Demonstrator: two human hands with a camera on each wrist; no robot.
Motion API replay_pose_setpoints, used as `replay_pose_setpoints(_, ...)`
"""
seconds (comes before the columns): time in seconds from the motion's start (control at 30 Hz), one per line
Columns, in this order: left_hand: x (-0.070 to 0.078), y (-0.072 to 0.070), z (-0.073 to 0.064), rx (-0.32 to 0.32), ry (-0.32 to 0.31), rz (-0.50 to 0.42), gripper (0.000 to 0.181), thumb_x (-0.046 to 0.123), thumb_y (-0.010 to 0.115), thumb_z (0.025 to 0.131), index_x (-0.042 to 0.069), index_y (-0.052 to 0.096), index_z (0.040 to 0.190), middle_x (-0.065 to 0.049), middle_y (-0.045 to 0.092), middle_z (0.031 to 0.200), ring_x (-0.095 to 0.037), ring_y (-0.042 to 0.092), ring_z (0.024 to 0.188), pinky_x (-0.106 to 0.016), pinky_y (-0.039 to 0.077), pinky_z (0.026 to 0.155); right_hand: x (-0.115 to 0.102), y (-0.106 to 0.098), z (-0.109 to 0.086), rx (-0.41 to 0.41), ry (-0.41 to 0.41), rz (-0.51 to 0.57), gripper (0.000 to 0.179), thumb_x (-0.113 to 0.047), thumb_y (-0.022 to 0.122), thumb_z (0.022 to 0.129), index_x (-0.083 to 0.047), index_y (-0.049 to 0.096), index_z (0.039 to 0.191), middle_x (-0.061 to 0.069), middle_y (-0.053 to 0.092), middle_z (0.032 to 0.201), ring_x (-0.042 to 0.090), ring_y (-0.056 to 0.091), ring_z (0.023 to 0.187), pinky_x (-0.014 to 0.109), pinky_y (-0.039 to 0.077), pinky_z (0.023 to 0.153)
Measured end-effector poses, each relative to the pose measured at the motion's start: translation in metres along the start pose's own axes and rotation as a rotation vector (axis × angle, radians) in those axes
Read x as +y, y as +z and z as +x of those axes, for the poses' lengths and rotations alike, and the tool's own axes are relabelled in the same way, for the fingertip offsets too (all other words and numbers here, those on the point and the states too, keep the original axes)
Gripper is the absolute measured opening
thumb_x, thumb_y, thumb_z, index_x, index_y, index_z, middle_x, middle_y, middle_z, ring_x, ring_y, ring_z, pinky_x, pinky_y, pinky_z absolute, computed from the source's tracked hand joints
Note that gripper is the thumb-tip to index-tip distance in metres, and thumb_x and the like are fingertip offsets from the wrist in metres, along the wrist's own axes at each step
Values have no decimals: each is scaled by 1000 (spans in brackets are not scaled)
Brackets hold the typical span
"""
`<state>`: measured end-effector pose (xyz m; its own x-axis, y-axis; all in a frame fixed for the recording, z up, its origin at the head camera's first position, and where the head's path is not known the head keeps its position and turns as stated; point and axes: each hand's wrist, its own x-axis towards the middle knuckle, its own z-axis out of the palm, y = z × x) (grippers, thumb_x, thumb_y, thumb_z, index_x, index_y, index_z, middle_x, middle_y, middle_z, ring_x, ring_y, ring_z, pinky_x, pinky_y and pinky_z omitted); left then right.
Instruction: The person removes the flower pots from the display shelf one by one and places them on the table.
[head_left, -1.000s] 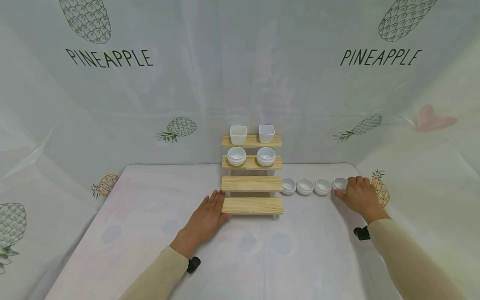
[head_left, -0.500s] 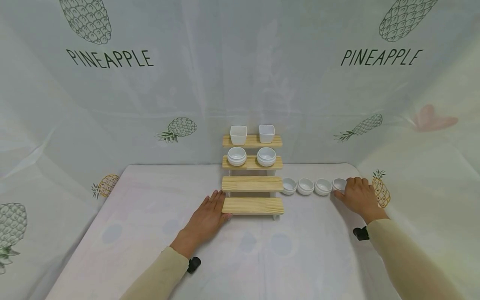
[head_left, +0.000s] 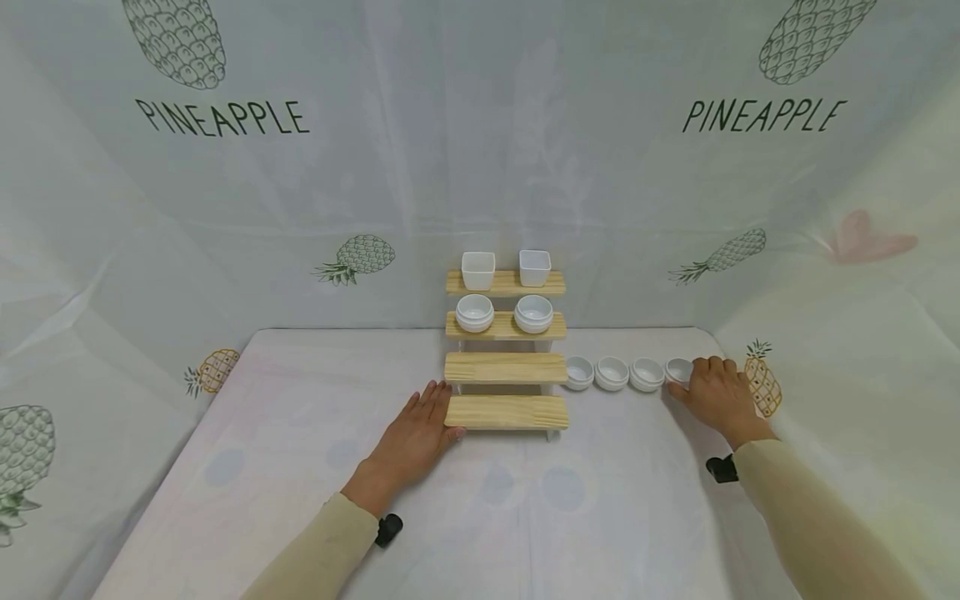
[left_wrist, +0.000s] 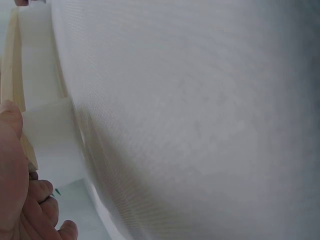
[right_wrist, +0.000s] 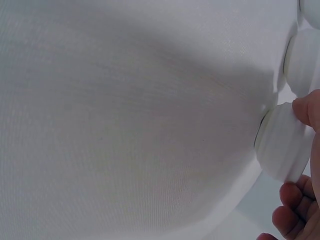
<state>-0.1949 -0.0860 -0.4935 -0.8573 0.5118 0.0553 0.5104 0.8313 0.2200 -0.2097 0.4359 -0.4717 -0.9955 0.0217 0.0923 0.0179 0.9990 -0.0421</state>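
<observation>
In the head view my left hand (head_left: 412, 435) lies at the left end of a four-step wooden display stand (head_left: 507, 412), its thumb at the front edge of the lowest step and its fingers along the side. The left wrist view shows the thumb (left_wrist: 11, 117) against the wooden plank (left_wrist: 12, 65). At the right, my right hand (head_left: 720, 393) holds a small round white bowl (head_left: 678, 371) between thumb and fingers. This bowl (right_wrist: 282, 142) stands on the table at the right end of a row of similar bowls (head_left: 612, 374).
Two square white bowls (head_left: 478, 271) stand on the top step and two round white bowls (head_left: 534, 314) on the step below. The two lower steps are bare wood. Printed cloth (head_left: 480, 167) hangs behind the pale covered table (head_left: 480, 533). Dark wrist devices (head_left: 389, 530) sit at both cuffs.
The right hand and its bowl have shifted very slightly to the left, toward the row. The left hand stays in place at the stand.
</observation>
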Motion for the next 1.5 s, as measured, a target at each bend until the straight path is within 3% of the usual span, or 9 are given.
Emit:
replay_pose_setpoints(0.43, 3, -1, 0, 19, 12, 1, 81, 51, 47, 111, -4, 22, 166, -20, 28, 172, -35, 22, 162, -52, 24, 131, 1, -6, -3, 14, 12, 17, 75, -46, 65, 101, 23, 47, 124, 36, 52, 109, 50, 46, 98, 62, 45, 80)
replay_pose_setpoints(0.67, 3, -1, -1, 9, 10, 0, 82, 51, 47, 111, -3, 21, 166, -21, 26, 173, -35, 21, 163, -52, 24, 131, -7, -8, -3, 80, -21, 3, 74, -44, 64, 102, 20, 48, 134, 39, 52, 123, 57, 47, 114, 71, 45, 90)
replay_pose_setpoints(0.9, 3, -1, -1, -2, 1, 12, 82, 53, 44, 111, -2, 20, 167, -20, 25, 173, -34, 20, 163, -51, 24, 132, -21, -13, -1, 192, -77, -8, 65, -35, 70, 96, 18, 53, 129, 36, 56, 116, 51, 50, 106, 64, 46, 83)
replay_pose_setpoints(1.03, 3, -2, -1, 4, -3, 21, 82, 54, 43, 111, -3, 21, 167, -19, 26, 173, -34, 20, 163, -51, 24, 132, -33, -19, 2, 277, -114, 7, 61, -32, 73, 92, 18, 56, 124, 35, 58, 111, 50, 51, 101, 61, 46, 78)
replay_pose_setpoints(1.23, 2, -1, -2, 8, 3, 26, 82, 54, 44, 111, -3, 22, 166, -20, 27, 173, -34, 21, 163, -52, 25, 131, -60, -33, 7, 404, -197, 38, 57, -29, 74, 89, 16, 60, 121, 36, 61, 111, 53, 53, 103, 65, 46, 81)
replay_pose_setpoints(1.5, 1, -1, -3, 2, 11, 29, 81, 51, 46, 111, -3, 21, 166, -21, 25, 173, -35, 20, 163, -52, 24, 131, -113, -53, 16, 535, -339, 32, 58, -31, 81, 88, 12, 61, 121, 27, 62, 102, 46, 54, 92, 52, 45, 71)
